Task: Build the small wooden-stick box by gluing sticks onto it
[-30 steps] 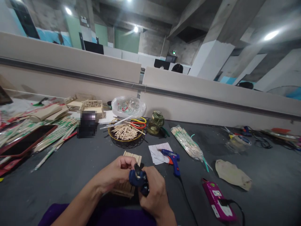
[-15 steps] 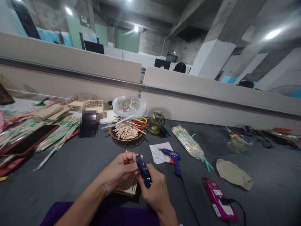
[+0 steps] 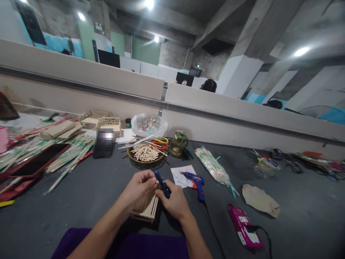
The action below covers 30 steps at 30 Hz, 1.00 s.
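My right hand (image 3: pixel 174 201) is closed around a dark blue hand tool (image 3: pixel 161 181) that looks like clippers, tilted with its top toward my left fingers. My left hand (image 3: pixel 140 187) is pinched beside the tool's upper end; what sits between its fingertips is too small to make out. Below both hands, a small slatted piece built of thin wooden sticks (image 3: pixel 147 212) rests on the dark table, partly covered by my left hand.
Beyond my hands stands a basket of short sticks (image 3: pixel 145 153), with a glass jar (image 3: pixel 178 143) beside it. A blue glue gun (image 3: pixel 198 183) lies on paper to the right, near bagged sticks (image 3: pixel 211 165), a cloth (image 3: pixel 260 199) and a magenta power strip (image 3: pixel 245 226). A phone (image 3: pixel 40 160) lies left.
The view has shifted slightly. The blue tool now leans more steeply across the stick piece, and my right hand has moved a little up toward it. My left hand stays pinched.
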Available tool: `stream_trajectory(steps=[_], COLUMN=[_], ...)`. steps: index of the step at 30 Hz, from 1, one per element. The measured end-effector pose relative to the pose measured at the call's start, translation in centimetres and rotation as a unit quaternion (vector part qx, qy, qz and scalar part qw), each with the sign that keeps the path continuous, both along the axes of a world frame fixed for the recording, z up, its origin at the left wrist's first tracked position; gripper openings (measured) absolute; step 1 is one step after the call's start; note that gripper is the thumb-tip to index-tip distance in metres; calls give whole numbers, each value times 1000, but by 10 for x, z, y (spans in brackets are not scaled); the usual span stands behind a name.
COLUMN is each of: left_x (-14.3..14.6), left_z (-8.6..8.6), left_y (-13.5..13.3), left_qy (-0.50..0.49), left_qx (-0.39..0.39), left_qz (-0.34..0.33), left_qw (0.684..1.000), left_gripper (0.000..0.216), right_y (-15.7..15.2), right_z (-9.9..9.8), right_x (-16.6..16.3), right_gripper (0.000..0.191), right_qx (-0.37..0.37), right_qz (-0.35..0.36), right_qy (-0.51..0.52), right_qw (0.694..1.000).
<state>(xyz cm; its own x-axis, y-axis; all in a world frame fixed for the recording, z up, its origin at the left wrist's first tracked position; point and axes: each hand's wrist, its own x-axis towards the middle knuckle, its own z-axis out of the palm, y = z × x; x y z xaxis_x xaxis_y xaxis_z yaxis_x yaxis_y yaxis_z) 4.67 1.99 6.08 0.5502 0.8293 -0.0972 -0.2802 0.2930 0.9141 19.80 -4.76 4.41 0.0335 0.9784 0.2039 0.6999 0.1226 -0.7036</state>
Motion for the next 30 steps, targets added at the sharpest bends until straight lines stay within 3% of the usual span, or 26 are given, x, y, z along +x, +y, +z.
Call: stream_trajectory(steps=[23, 30], left_x=[6, 8], left_z=[-1, -2], left_y=[-2, 2], left_qy=[97, 156], left_qx=[81, 188], left_qz=[-8, 51], left_qw=[992, 968], left_gripper=[31, 33], right_y=[0, 0], right_z=[-7, -6], right_x=[9, 7], right_gripper=[11, 8], right_qx=[36, 54], right_qz=[27, 10], right_qy=[33, 44], right_qw=[998, 998])
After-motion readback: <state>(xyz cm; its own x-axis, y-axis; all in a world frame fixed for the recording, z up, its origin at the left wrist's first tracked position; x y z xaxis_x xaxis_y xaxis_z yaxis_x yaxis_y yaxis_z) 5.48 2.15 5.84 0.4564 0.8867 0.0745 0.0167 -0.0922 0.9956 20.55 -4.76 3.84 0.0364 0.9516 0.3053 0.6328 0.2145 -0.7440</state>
